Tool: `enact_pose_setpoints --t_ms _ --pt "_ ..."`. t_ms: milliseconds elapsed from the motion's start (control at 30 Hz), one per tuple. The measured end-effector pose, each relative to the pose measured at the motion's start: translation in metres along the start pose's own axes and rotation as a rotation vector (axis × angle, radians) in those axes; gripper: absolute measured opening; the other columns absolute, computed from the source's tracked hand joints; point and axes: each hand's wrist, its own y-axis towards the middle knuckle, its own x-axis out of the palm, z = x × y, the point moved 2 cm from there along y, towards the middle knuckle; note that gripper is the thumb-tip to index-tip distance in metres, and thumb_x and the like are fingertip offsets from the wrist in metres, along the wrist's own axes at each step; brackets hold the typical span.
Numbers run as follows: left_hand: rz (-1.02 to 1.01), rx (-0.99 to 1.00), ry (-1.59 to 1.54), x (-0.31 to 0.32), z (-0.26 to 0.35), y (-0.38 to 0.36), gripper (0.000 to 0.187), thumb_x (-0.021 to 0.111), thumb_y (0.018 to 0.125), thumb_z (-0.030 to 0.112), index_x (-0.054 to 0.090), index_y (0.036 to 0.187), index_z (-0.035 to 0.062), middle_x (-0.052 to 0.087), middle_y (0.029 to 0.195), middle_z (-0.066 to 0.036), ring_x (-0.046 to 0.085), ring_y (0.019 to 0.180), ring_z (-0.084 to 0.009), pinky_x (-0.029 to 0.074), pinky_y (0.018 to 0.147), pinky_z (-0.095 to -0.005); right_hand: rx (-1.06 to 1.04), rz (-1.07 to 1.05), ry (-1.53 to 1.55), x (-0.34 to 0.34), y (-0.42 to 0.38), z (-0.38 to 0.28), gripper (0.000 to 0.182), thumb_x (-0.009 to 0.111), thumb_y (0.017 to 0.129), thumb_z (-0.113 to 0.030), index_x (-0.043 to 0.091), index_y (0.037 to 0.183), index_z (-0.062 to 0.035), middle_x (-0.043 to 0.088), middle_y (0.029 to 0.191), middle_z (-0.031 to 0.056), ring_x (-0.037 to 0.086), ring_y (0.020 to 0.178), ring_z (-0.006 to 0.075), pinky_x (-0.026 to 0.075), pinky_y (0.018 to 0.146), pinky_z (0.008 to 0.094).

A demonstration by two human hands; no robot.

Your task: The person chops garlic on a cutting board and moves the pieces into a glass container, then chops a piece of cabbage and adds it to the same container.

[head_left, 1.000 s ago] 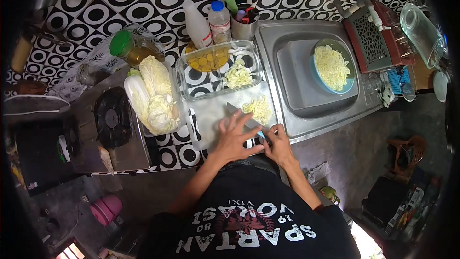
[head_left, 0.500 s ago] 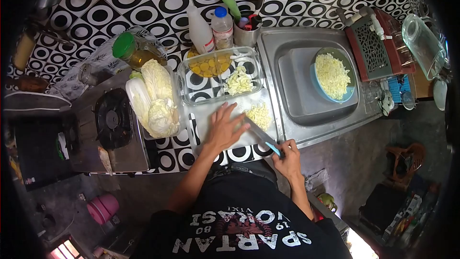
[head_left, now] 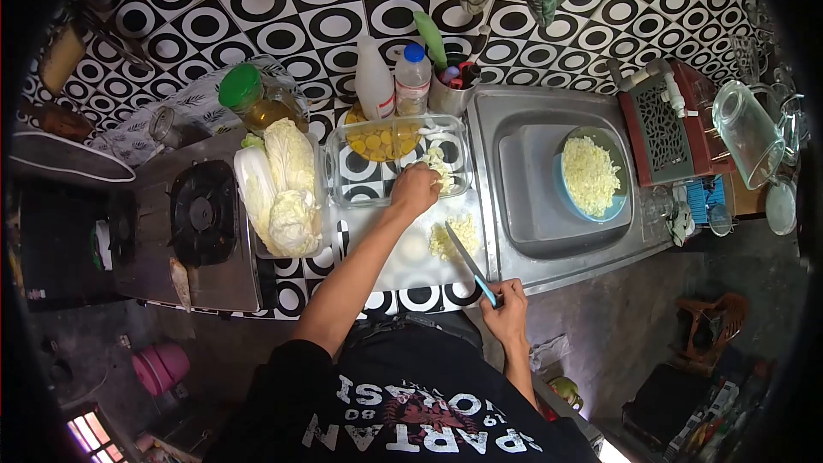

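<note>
My right hand [head_left: 506, 304] is closed on the light-blue handle of a knife [head_left: 465, 253], its blade resting by chopped pale pieces [head_left: 454, 238] on the white cutting board [head_left: 386, 267]. My left hand [head_left: 417, 189] reaches into the near side of the glass dish [head_left: 347, 190], its fingers bent at a small heap of pale cut pieces [head_left: 437, 160]. Whether it grips any of them is hidden. Yellow round slices [head_left: 377, 139] show behind the dish's left half.
Cabbages [head_left: 287, 167] fill a clear tray left of the board. Behind the dish stand a white bottle [head_left: 374, 77], a blue-capped bottle [head_left: 413, 81] and a metal utensil cup [head_left: 448, 96]. A blue bowl [head_left: 591, 178] of chopped pieces sits in the sink [head_left: 514, 231]. A stove [head_left: 201, 214] is at left.
My left hand has left the board and moved forward into the glass dish. My right hand still holds the knife, now lower in view. The camera view has shifted a little.
</note>
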Motion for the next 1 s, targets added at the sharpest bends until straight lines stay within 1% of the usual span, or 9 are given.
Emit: enact_pose_setpoints --t_ms 133,300,467,533,633,733,867,933,1000 --pt "0.135 -0.084 -0.352 -0.005 -0.007 0.000 0.017 0.066 0.074 0.016 0.070 0.088 0.0077 0.065 0.087 -0.013 0.062 0.082 -0.0314 0.050 0.076 -0.0358 0.032 0.021 0.004 -0.002 -0.002 0.002 0.017 0.061 0.066 -0.004 0.062 0.082 0.0004 0.051 0.077 0.0139 0.055 0.066 0.0273 0.047 0.061 0.0351" --pt "0.117 -0.273 -0.622 -0.020 -0.022 -0.002 0.026 0.067 0.077 0.010 0.063 0.100 -0.0003 0.065 0.083 -0.006 0.059 0.074 -0.0110 0.048 0.068 -0.0236 0.036 0.013 0.000 -0.002 0.002 0.005 0.017 0.062 0.066 -0.005 0.062 0.082 0.0002 0.051 0.077 0.0141 0.056 0.067 0.0278 0.047 0.060 0.0353" --pt "0.146 -0.285 -0.753 -0.034 -0.034 -0.010 0.023 0.067 0.077 0.007 0.064 0.099 -0.0002 0.066 0.083 -0.006 0.060 0.074 -0.0100 0.048 0.067 -0.0228 0.021 0.008 0.000 -0.001 0.009 0.003 0.017 0.063 0.066 -0.006 0.062 0.082 0.0003 0.052 0.078 0.0143 0.056 0.068 0.0284 0.046 0.060 0.0358" --pt "0.174 -0.269 -0.795 -0.036 -0.040 -0.015 0.020 0.067 0.077 0.006 0.066 0.095 0.0001 0.067 0.083 -0.007 0.061 0.073 -0.0097 0.049 0.066 -0.0229 -0.064 0.062 -0.023 0.001 0.009 0.005 0.015 0.064 0.065 -0.005 0.062 0.079 0.0004 0.051 0.075 0.0120 0.055 0.061 0.0226 0.045 0.055 0.0314" --pt "0.221 -0.219 -0.816 -0.041 -0.061 -0.024 0.019 0.067 0.077 0.006 0.066 0.095 0.0003 0.067 0.083 -0.007 0.061 0.072 -0.0098 0.049 0.065 -0.0234 -0.039 0.065 0.008 0.000 0.007 0.003 0.015 0.064 0.065 -0.005 0.062 0.079 0.0003 0.051 0.074 0.0118 0.055 0.061 0.0228 0.044 0.055 0.0317" --pt "0.289 -0.346 -0.680 -0.049 -0.086 -0.038 0.021 0.067 0.077 0.007 0.066 0.097 0.0004 0.066 0.082 -0.006 0.060 0.072 -0.0099 0.048 0.068 -0.0233 -0.039 0.057 -0.022 0.000 0.004 0.005 0.014 0.064 0.065 -0.004 0.062 0.078 0.0000 0.051 0.075 0.0116 0.054 0.061 0.0227 0.044 0.055 0.0318" --pt "0.314 -0.351 -0.352 -0.049 -0.098 -0.042 0.018 0.067 0.071 0.005 0.068 0.089 0.0034 0.065 0.078 -0.010 0.062 0.069 -0.0163 0.049 0.067 -0.0252 -0.028 0.044 -0.012 0.005 0.002 0.007 0.014 0.065 0.065 -0.004 0.062 0.078 -0.0002 0.052 0.075 0.0113 0.053 0.061 0.0225 0.044 0.054 0.0317" --pt "0.284 -0.170 -0.111 -0.047 -0.096 -0.038 0.017 0.071 0.068 0.011 0.068 0.082 0.0024 0.066 0.077 -0.013 0.063 0.069 -0.0296 0.051 0.067 -0.0324 -0.057 0.061 -0.013 0.007 0.003 0.007 0.014 0.065 0.065 -0.004 0.062 0.078 -0.0002 0.052 0.075 0.0111 0.053 0.060 0.0223 0.043 0.054 0.0316" --pt "0.261 -0.205 -0.117 -0.045 -0.098 -0.032 0.025 0.071 0.066 0.013 0.067 0.088 0.0030 0.065 0.082 -0.016 0.062 0.075 -0.0345 0.051 0.071 -0.0370 -0.054 0.057 -0.012 0.006 0.003 0.005 0.015 0.066 0.065 -0.004 0.062 0.078 -0.0003 0.052 0.075 0.0110 0.053 0.060 0.0222 0.043 0.054 0.0316"
